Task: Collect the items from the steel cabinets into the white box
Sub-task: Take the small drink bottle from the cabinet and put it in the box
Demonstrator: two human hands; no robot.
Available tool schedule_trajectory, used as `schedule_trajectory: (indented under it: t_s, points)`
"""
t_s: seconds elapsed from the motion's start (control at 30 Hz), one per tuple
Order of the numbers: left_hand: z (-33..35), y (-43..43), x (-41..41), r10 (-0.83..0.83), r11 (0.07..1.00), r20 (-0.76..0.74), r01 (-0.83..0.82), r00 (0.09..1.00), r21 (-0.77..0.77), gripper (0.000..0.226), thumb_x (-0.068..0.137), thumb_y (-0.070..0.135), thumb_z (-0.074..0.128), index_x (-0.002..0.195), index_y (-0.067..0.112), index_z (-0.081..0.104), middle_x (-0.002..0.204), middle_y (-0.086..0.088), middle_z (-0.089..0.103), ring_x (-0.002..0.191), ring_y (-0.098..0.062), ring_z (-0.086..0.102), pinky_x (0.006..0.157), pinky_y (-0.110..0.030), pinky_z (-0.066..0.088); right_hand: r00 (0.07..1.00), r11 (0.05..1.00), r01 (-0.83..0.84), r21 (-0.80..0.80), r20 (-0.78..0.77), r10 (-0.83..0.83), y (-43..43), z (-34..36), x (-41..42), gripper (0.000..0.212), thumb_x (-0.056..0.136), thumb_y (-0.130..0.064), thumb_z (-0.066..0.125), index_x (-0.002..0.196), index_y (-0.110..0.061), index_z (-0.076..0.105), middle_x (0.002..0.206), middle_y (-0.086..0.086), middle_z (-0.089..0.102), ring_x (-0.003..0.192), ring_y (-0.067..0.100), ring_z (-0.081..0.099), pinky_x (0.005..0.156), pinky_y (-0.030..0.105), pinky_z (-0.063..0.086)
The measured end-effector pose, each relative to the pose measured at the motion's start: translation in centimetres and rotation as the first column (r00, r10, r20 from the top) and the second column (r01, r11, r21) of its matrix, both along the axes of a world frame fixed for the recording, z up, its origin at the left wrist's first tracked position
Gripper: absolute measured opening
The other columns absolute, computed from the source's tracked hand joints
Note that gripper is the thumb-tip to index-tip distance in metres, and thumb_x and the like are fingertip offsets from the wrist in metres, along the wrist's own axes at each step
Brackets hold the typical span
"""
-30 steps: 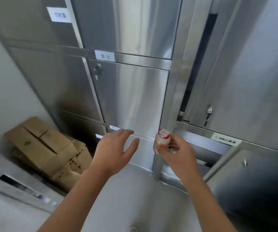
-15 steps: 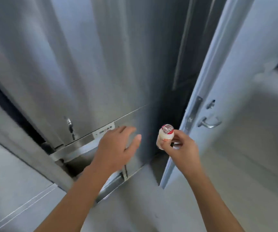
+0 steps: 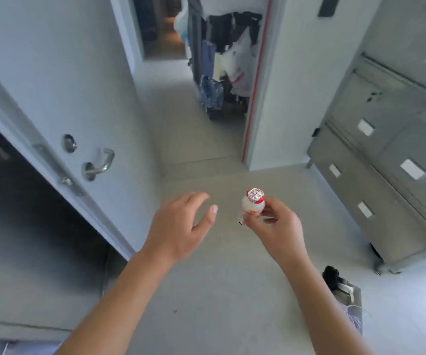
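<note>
My right hand (image 3: 276, 229) holds a small white drink bottle (image 3: 254, 204) with a red foil cap, upright, at centre frame over the floor. A short way to its left my left hand (image 3: 181, 226) hovers with fingers spread and nothing in it. Steel cabinets (image 3: 386, 162) with labelled doors stand along the right side. More steel cabinet fronts (image 3: 27, 278) fill the lower left. No white box shows in this view.
A white door (image 3: 65, 98) with a lever handle (image 3: 99, 162) stands open on the left. Straight ahead a doorway leads to a corridor with hanging bags and clothes (image 3: 227, 67). A dark object (image 3: 335, 280) lies on the grey floor at lower right.
The view has swung right, away from the steel cabinets and towards the open door and corridor. Both hands keep their pose, with the bottle still in my right hand.
</note>
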State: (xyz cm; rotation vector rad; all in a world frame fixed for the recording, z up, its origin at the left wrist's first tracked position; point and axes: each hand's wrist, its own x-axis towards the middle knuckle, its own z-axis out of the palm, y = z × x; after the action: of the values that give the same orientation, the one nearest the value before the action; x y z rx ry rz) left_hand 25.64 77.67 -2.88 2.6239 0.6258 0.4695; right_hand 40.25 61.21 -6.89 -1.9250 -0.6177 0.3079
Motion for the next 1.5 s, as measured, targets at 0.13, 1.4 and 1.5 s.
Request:
schedule_trajectory:
  t_s: [0.13,1.4,1.5]
  points:
    - [-0.5,-6.0,7.9,-0.189,0.982,0.006,0.189,0.982,-0.017,0.055,0.095,0.058,0.032,0.119,0.021,0.064,0.114,0.006,0.068,0.105,-0.021,0.064,0.088,-0.036,0.049,0.982,0.982,0.189,-0.009,-0.001,-0.189,-8.6,-0.3,4.1,0.017,0.082,-0.034,0.081,0.096,-0.032,0.072,0.087,-0.018,0.075,0.090,0.000,0.070,0.088,0.038,0.057]
    - [-20.8,-30.5,52.3,-0.867,0.454,-0.308,0.875,0.391,-0.168,0.054,0.093,0.062,0.025,0.112,0.028,0.062,0.106,0.013,0.067,0.099,-0.015,0.063,0.086,-0.038,0.047,0.444,0.497,0.849,-0.180,-0.269,-0.855,-34.4,-19.8,28.6,0.018,0.083,-0.038,0.082,0.099,-0.034,0.073,0.088,-0.016,0.076,0.090,0.001,0.071,0.083,0.036,0.057]
    - [-25.6,-31.1,52.2,-0.882,0.412,-0.337,0.887,0.330,-0.210,0.053,0.092,0.061,0.026,0.110,0.027,0.063,0.104,0.012,0.067,0.098,-0.015,0.064,0.085,-0.039,0.047,0.396,0.463,0.860,-0.212,-0.295,-0.870,-34.5,-24.4,28.1,0.018,0.083,-0.038,0.081,0.099,-0.033,0.073,0.090,-0.016,0.076,0.090,-0.001,0.070,0.083,0.036,0.057]
